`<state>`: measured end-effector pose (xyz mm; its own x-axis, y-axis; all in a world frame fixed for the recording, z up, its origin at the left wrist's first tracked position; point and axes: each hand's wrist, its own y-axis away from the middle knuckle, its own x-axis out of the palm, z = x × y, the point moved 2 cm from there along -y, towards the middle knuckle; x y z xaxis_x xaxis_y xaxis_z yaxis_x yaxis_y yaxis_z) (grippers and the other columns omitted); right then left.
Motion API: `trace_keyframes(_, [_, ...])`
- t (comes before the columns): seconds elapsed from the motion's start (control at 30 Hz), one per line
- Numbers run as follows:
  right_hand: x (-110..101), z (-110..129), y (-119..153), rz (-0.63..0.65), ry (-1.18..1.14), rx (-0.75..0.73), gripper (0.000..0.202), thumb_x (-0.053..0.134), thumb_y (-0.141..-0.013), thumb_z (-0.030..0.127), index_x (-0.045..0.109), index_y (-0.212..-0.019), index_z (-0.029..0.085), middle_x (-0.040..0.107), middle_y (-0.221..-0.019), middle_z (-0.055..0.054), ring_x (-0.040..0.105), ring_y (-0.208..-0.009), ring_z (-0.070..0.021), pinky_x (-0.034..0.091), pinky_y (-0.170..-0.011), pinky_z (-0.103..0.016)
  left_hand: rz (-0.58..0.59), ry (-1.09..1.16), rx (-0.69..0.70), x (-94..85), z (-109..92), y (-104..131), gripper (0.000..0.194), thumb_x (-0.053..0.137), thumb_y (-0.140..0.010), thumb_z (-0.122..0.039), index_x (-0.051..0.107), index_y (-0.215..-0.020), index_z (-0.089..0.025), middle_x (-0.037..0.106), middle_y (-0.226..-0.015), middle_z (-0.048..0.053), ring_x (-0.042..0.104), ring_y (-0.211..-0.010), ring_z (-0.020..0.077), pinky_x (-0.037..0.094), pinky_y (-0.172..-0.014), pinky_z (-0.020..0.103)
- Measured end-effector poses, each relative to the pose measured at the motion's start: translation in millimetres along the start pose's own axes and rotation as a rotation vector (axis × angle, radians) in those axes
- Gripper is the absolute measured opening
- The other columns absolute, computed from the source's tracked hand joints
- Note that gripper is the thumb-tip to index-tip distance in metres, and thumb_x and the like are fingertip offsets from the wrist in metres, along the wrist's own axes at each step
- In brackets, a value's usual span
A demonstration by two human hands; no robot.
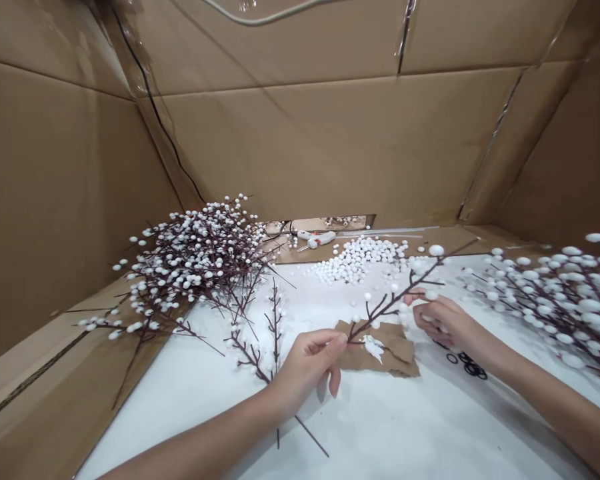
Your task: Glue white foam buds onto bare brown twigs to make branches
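Observation:
My left hand (pixel 313 367) pinches the lower end of a brown artificial berry branch (pixel 380 312) between thumb and fingers. The branch slants up to the right, with a few white foam berries on its twigs. Close to its right side is my right hand (pixel 443 323), fingers curled, with what look like white berries in it; the fingers partly hide them. Under the branch lies a torn piece of brown cardboard (pixel 403 360) bearing a dab of white glue (pixel 373 348). Two more branches (pixel 276 320) rest on the white tabletop beside my left hand.
A big heap of berried branches (pixel 195 260) stands at left, another bunch (pixel 565 300) at right. Loose white berries (pixel 365 257) are piled at the back, near a glue gun (pixel 316 239). Black rings (pixel 473 367) lie below my right hand. Cardboard walls (pixel 305 147) surround the table.

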<state>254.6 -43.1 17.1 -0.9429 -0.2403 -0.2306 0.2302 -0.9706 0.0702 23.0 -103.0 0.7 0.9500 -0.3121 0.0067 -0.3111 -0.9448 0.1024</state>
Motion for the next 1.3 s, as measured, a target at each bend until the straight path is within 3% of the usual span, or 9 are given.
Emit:
trace_keyframes(0.1, [19, 4, 3, 0.017, -0.212, 0.107, 0.024, 0.054, -0.065, 0.035, 0.053, -0.085, 0.02, 0.037, -0.046, 0.008, 0.018, -0.036, -0.0061, 0.012, -0.035, -0.02, -0.008, -0.062, 0.048, 2.9, -5, 1, 0.043, 0.047, -0.081, -0.051, 0.066, -0.072, -0.013, 0.049, -0.04, -0.002, 0.018, -0.036, 0.0056, 0.013, -0.04, 0.024])
trace_keyframes(0.23, [44, 18, 11, 0.118, -0.402, 0.109, 0.032, 0.058, -0.058, 0.027, 0.055, -0.089, 0.021, 0.049, -0.058, 0.006, 0.017, -0.036, -0.0035, 0.009, -0.036, -0.019, 0.027, -0.104, 0.1, 8.8, -12, -4, 0.05, 0.048, -0.079, -0.053, 0.06, -0.051, -0.013, 0.049, -0.041, 0.0, 0.023, -0.036, 0.0055, 0.015, -0.04, 0.024])
trace_keyframes(0.4, [58, 30, 16, 0.107, -0.547, 0.073, 0.02, 0.062, -0.058, 0.024, 0.057, -0.077, 0.022, 0.055, -0.072, 0.003, 0.013, -0.038, -0.0031, 0.011, -0.038, -0.02, 0.105, 0.061, 0.056, 16.4, -9, -18, 0.049, 0.057, -0.068, -0.059, 0.062, -0.085, -0.013, 0.059, -0.048, 0.001, 0.039, -0.033, 0.008, 0.025, -0.037, 0.022])
trace_keyframes(0.53, [61, 25, 14, 0.082, -0.577, 0.14, 0.02, 0.064, -0.062, 0.03, 0.058, -0.079, 0.021, 0.032, -0.044, 0.01, 0.008, -0.038, -0.0054, 0.012, -0.038, -0.02, 0.146, 0.147, 0.053, 18.6, -4, -21, 0.043, 0.055, -0.07, -0.058, 0.05, -0.081, -0.017, 0.063, -0.057, 0.001, 0.047, -0.035, 0.0078, 0.024, -0.036, 0.019])
trace_keyframes(0.67, [64, 17, 12, 0.12, -0.546, 0.146, 0.037, 0.065, -0.066, 0.051, 0.052, -0.082, 0.02, 0.022, -0.039, 0.014, 0.007, -0.037, -0.0052, 0.012, -0.037, -0.019, 0.079, 0.177, 0.069, 17.1, -5, -17, 0.037, 0.051, -0.077, -0.054, 0.046, -0.079, -0.018, 0.054, -0.053, -0.006, 0.029, -0.031, 0.0014, 0.018, -0.036, 0.018])
trace_keyframes(0.87, [72, 16, 16, 0.104, -0.525, 0.116, 0.047, 0.067, -0.061, 0.058, 0.042, -0.078, 0.023, 0.036, -0.038, 0.014, 0.011, -0.032, -0.0026, 0.012, -0.035, -0.019, -0.005, 0.154, 0.102, 15.1, -4, -14, 0.034, 0.045, -0.081, -0.052, 0.042, -0.075, -0.019, 0.034, -0.04, -0.012, 0.02, -0.035, 0.0027, 0.016, -0.037, 0.017])
trace_keyframes(1.0, [74, 13, 16, 0.1, -0.529, 0.064, 0.049, 0.069, -0.058, 0.059, 0.044, -0.083, 0.023, 0.051, -0.046, 0.011, 0.012, -0.029, -0.0009, 0.011, -0.032, -0.017, 0.042, 0.162, 0.081, 18.0, -2, -14, 0.037, 0.045, -0.079, -0.057, 0.037, -0.075, -0.021, 0.045, -0.038, -0.01, 0.021, -0.03, 0.0034, 0.015, -0.034, 0.018])
trace_keyframes(1.1, [73, 8, 12, 0.114, -0.491, -0.001, 0.05, 0.07, -0.055, 0.059, 0.044, -0.077, 0.022, 0.067, -0.073, 0.001, 0.019, -0.026, 0.0013, 0.011, -0.03, -0.017, 0.059, 0.174, 0.071, 20.5, -2, -13, 0.037, 0.043, -0.079, -0.058, 0.034, -0.075, -0.022, 0.053, -0.039, -0.008, 0.02, -0.027, 0.0033, 0.014, -0.033, 0.018])
trace_keyframes(1.3, [73, 5, 13, 0.07, -0.41, -0.078, 0.041, 0.073, -0.059, 0.049, 0.049, -0.072, 0.019, 0.067, -0.08, -0.003, 0.025, -0.03, 0.0012, 0.016, -0.031, -0.017, 0.042, 0.167, 0.115, 20.7, -4, -9, 0.037, 0.044, -0.08, -0.056, 0.034, -0.072, -0.021, 0.055, -0.039, -0.006, 0.023, -0.027, 0.0024, 0.015, -0.034, 0.017])
